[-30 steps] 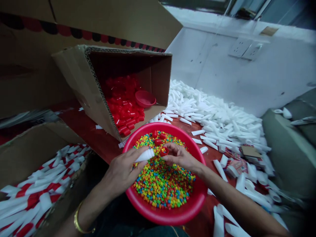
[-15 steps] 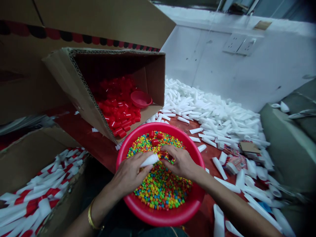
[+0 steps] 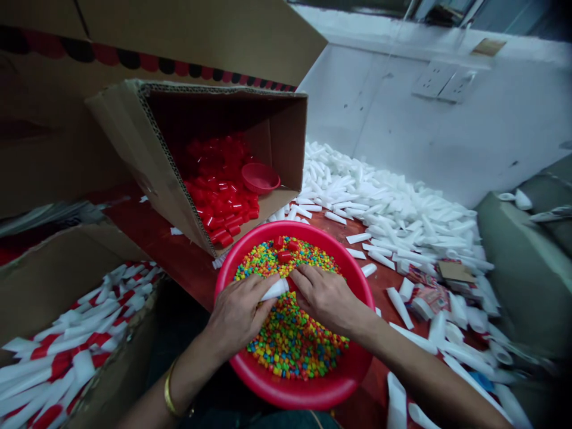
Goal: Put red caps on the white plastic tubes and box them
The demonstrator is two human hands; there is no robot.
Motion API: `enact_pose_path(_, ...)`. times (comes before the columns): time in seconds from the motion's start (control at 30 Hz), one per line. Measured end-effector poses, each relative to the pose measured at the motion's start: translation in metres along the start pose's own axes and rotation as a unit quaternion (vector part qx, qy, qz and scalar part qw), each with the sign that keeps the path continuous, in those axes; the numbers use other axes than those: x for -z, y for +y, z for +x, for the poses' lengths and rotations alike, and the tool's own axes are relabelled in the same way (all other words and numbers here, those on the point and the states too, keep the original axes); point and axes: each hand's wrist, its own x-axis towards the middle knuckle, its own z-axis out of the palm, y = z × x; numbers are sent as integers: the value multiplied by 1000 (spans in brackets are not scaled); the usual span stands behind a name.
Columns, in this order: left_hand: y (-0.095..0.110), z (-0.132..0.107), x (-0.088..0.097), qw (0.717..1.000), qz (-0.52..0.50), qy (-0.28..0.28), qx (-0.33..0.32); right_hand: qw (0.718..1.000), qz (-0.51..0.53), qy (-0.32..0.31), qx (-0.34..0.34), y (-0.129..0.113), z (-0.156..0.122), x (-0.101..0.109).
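Observation:
Over a red basin (image 3: 297, 396) of small multicoloured candies (image 3: 299, 354), my left hand (image 3: 236, 310) grips a white plastic tube (image 3: 276, 289), its mouth toward the right. My right hand (image 3: 328, 301) closes its fingers around a red cap (image 3: 292, 285) at that mouth; the fingers hide most of the cap, and I cannot tell how far it sits on the tube. A few loose red caps (image 3: 284, 257) lie on the candies behind my hands.
Behind the basin, a tipped cardboard box (image 3: 154, 149) holds many red caps (image 3: 218, 196) and a small red bowl (image 3: 261, 179). White tubes (image 3: 388, 208) are heaped along the wall. At lower left, another carton (image 3: 58, 253) contains capped tubes (image 3: 67, 357).
My right hand has come against the tube's mouth, its fingers now closed around the red cap there. The left hand keeps its grip on the tube. The view has shifted slightly.

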Motion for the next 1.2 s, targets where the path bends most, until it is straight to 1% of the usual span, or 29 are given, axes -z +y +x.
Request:
enact_pose_path(0.1, 1, 0, 1, 1000, -6, -14, -8, 1000, 7, -20, 6, 0, 2, 2)
enact_pose_path(0.23, 0, 2, 2, 999, -19, -32, 30, 997, 59, -53, 7, 6, 1, 3)
enact_pose_path(0.4, -1, 4, 7, 993, -89, -52, 57, 993, 114, -38, 7, 16, 0, 0)
enact_pose_path(0.43, -2, 5, 7, 992, -100, -49, 62, 991, 128, -36, 3, 18, -1, -1)
enact_pose_path(0.5, -2, 5, 7, 991, -116, -20, 70, 987, 151, -46, -22, 23, -3, -6)
enact_pose_path(0.57, -4, 4, 5, 988, -129, 16, 81, 983, 154, -78, -57, 28, -7, -13)
enact_pose_path(0.63, -5, 4, 4, 986, -132, 35, 92, 981, 129, -120, -77, 32, -10, -21)
enact_pose_path(0.7, -5, 4, 3, 986, -128, 33, 100, 982, 89, -152, -73, 31, -12, -31)
enact_pose_path(0.8, -5, 5, 3, 987, -117, 23, 109, 982, 59, -179, -30, 24, -10, -44)
enact_pose_path(0.87, -5, 6, 3, 988, -110, 20, 109, 976, 95, -194, -20, 20, -7, -48)
enact_pose_path(0.9, -5, 6, 3, 988, -109, 20, 107, 971, 131, -196, -33, 19, -6, -49)
enact_pose_path(0.97, -5, 6, 4, 988, -110, 17, 109, 949, 236, -187, -92, 19, -5, -49)
enact_pose_path(1.0, -4, 6, 4, 987, -112, 16, 111, 928, 303, -175, -128, 20, -5, -48)
enact_pose_path(1.03, -4, 5, 5, 987, -115, 14, 113, 899, 376, -159, -162, 22, -6, -47)
enact_pose_path(1.07, -4, 5, 5, 986, -118, 13, 114, 863, 446, -139, -190, 23, -8, -46)
enact_pose_path(1.13, -4, 3, 6, 986, -125, 11, 110, 794, 557, -93, -226, 23, -11, -43)
enact_pose_path(1.17, -4, 3, 6, 986, -129, 11, 106, 771, 588, -70, -235, 22, -12, -41)
enact_pose_path(1.2, -4, 2, 6, 986, -132, 9, 101, 761, 600, -51, -240, 21, -13, -40)
